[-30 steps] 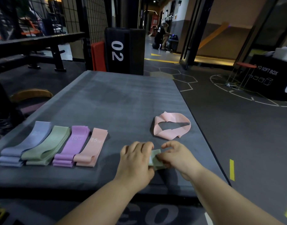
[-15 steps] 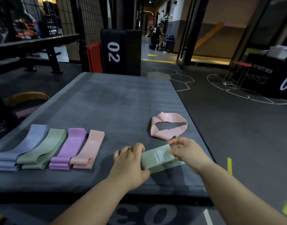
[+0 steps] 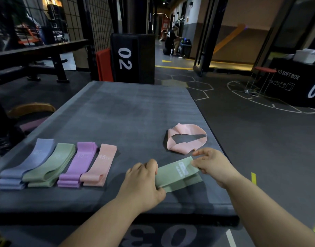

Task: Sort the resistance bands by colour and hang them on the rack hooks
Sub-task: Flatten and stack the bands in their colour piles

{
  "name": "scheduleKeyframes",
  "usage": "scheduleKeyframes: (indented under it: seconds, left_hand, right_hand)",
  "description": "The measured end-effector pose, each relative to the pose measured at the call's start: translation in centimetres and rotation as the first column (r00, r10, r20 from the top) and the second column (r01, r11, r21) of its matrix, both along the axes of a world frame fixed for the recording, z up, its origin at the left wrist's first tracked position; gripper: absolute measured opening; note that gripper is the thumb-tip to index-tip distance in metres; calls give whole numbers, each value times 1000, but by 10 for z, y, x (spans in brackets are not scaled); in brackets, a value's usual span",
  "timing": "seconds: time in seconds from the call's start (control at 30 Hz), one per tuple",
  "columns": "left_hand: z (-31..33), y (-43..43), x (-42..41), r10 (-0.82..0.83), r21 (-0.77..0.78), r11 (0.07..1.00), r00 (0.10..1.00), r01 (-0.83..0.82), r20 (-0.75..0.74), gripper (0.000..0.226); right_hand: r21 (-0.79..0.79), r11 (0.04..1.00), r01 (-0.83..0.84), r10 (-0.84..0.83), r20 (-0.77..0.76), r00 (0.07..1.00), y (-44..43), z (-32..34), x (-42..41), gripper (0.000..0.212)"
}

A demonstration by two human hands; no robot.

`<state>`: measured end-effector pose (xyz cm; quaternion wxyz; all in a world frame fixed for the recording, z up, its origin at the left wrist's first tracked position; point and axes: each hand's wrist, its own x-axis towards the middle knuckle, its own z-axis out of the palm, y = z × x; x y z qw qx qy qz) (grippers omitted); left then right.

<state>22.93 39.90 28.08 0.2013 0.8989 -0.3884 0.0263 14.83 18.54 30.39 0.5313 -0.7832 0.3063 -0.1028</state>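
Slippage is the risk: the green band point(image 3: 178, 175) sits at the counter's point(image 3: 135, 113) 5 o'clock, the left grip point(image 3: 144, 180) clamped on its 8 o'clock end and the right grip point(image 3: 213, 166) pinching its 2 o'clock end, so the stretchy fabric could snap free if pulled taut. The loose pink band point(image 3: 187, 138) at its 12 o'clock might snag; the folded green stack point(image 3: 51, 166) lies at 9 o'clock, no rack in view.

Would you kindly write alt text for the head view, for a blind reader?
Left hand and right hand hold a green band by its ends on a grey mat. Four folded bands line up at left; a loose pink band lies beyond.
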Motion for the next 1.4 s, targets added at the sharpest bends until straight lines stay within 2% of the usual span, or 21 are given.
scheduleKeyframes:
  seconds: [0.23,0.43,0.57,1.07,1.27,1.4]
  left_hand:
    - [0,3,-1,1,58,998,1000,-1,-4,32]
    - [-5,5,4,-13,76,997,1000,15,-28,29]
    - [-7,7,4,-15,81,997,999,19,-42,31]
    - [-3,13,15,-11,157,987,993,30,-120,45]
    - [-9,10,18,38,76,997,986,-26,-163,20]
    - [-10,9,18,65,56,997,981,-56,-183,21]
  right_hand:
    - [-28,999,22,-23,-43,999,-4,-6,-3,15]
    - [-264,964,-27,-26,-194,981,-5,-18,-2,13]
    - [-337,938,-78,-3,-234,972,-5,-17,-2,12]
    - [-401,906,-136,26,-268,963,-2,-24,-1,19]
    - [-423,888,-183,34,-337,941,-3,-23,2,29]
    - [-407,893,-193,48,-340,939,-4,-23,2,30]
